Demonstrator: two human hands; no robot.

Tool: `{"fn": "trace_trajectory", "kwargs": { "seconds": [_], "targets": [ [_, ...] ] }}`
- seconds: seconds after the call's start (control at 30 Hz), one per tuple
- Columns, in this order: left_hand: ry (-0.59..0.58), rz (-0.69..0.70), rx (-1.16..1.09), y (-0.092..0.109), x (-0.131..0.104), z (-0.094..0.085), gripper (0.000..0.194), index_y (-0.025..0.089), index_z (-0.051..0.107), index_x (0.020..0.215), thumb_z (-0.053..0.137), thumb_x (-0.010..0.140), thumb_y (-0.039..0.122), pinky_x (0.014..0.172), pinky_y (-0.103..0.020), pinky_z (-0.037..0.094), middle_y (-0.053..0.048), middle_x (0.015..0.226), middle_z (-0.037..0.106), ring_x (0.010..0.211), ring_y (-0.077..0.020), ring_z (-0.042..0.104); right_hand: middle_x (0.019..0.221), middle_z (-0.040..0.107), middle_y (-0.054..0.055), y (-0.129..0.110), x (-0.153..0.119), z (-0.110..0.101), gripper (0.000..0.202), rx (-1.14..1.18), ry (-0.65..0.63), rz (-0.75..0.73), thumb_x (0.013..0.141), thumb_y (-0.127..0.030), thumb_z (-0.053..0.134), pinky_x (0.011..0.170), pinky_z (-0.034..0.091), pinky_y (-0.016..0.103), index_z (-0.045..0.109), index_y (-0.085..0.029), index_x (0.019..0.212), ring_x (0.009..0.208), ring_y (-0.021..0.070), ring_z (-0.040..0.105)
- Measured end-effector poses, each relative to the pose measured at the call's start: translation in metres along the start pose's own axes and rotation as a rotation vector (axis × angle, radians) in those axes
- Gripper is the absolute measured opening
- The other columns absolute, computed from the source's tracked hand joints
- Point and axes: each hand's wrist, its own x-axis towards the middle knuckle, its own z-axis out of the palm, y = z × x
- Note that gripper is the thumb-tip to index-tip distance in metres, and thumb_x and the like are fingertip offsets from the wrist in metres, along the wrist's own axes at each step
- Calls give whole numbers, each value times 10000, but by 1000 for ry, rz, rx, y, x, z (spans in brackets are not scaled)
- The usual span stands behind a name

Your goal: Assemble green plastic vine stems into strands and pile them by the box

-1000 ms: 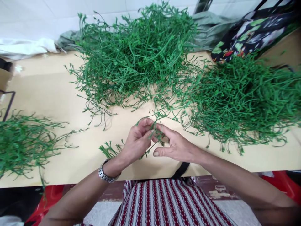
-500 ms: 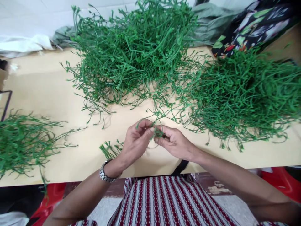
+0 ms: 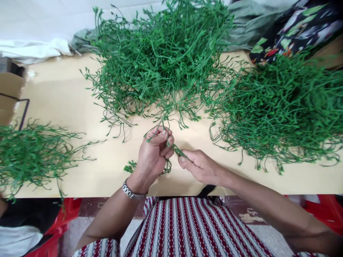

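Thin green stems (image 3: 178,151) stretch between my two hands near the table's front edge. My left hand (image 3: 155,151), with a metal watch on its wrist, has its fingers curled round several stems, some rising past the fingertips. My right hand (image 3: 199,166) pinches the lower right end of the strands between thumb and finger. Beside my left wrist, a small bunch of green stems (image 3: 130,166) lies on the table, partly hidden by that hand. A large tangled heap of green stems (image 3: 160,57) stands beyond my hands.
Another big green heap (image 3: 284,110) covers the right side, and a smaller one (image 3: 34,153) the left. A cardboard box (image 3: 10,92) is at the left edge. Grey-green cloth (image 3: 249,25) and flowered dark fabric (image 3: 297,32) lie behind. Red stools (image 3: 68,210) show below the table.
My hands have moved apart, with stems now drawn between them. My left hand has shifted slightly left and its fingers have curled in. The view has shifted a little, showing more of the box.
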Motion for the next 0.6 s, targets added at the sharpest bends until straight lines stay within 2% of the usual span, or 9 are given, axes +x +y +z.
{"fn": "trace_trajectory", "kwargs": {
  "seconds": [0.13,0.23,0.27,0.3,0.33,0.43,0.47,0.53,0.6],
  "targets": [
    [50,-15,-29,8,3,-1,136,166,428,630,524,719,128,314,-144,160,79,468,377,318,-16,219,531,361,-48,-16,-16,10,334,149,8,51,919,-366,273,442,269,200,347,-183,649,456,60,327],
    [207,177,-41,24,11,-7,249,166,332,556,526,669,58,324,-142,163,90,450,312,322,-9,204,522,352,-52,-20,-31,17,326,238,-86,41,924,-367,261,400,261,199,365,-188,672,422,59,317],
    [238,251,-15,28,14,-9,268,167,319,549,529,655,38,323,-144,153,94,441,288,320,-8,193,517,348,-53,-19,-34,16,331,239,-71,41,925,-371,260,393,258,200,367,-189,670,415,59,314],
    [218,294,8,31,16,-10,235,165,352,570,527,654,33,324,-143,145,89,464,325,330,-8,205,514,349,-52,-18,-35,13,340,213,-5,59,926,-374,259,399,265,201,370,-189,663,419,60,320],
    [150,233,37,33,18,-11,208,167,378,581,525,662,44,321,-148,142,83,466,346,332,-14,217,515,360,-47,-15,-36,8,346,164,68,70,925,-378,264,414,282,202,383,-187,661,432,63,339],
    [34,102,94,31,20,-12,138,168,441,621,532,696,97,316,-150,146,73,454,387,326,-25,215,507,404,-36,-5,-39,-20,328,-140,221,93,913,-384,312,441,293,213,453,-183,695,446,77,390],
    [27,89,119,30,19,-12,130,168,450,626,540,703,114,315,-149,149,73,443,390,321,-26,208,500,418,-30,-1,-43,-33,306,-301,278,114,904,-383,337,438,280,222,482,-184,723,440,87,401],
    [29,81,191,28,15,-13,111,166,475,638,557,712,152,316,-146,153,75,418,384,315,-25,204,522,478,8,8,-56,-59,266,-703,469,210,878,-389,397,444,264,248,539,-180,794,466,128,454],
    [37,69,275,25,12,-15,82,157,516,665,567,718,192,322,-146,147,75,396,377,315,-23,206,671,583,103,17,-71,-82,306,-1113,597,333,845,-421,451,500,310,304,581,-155,921,622,232,545]
  ]
}}
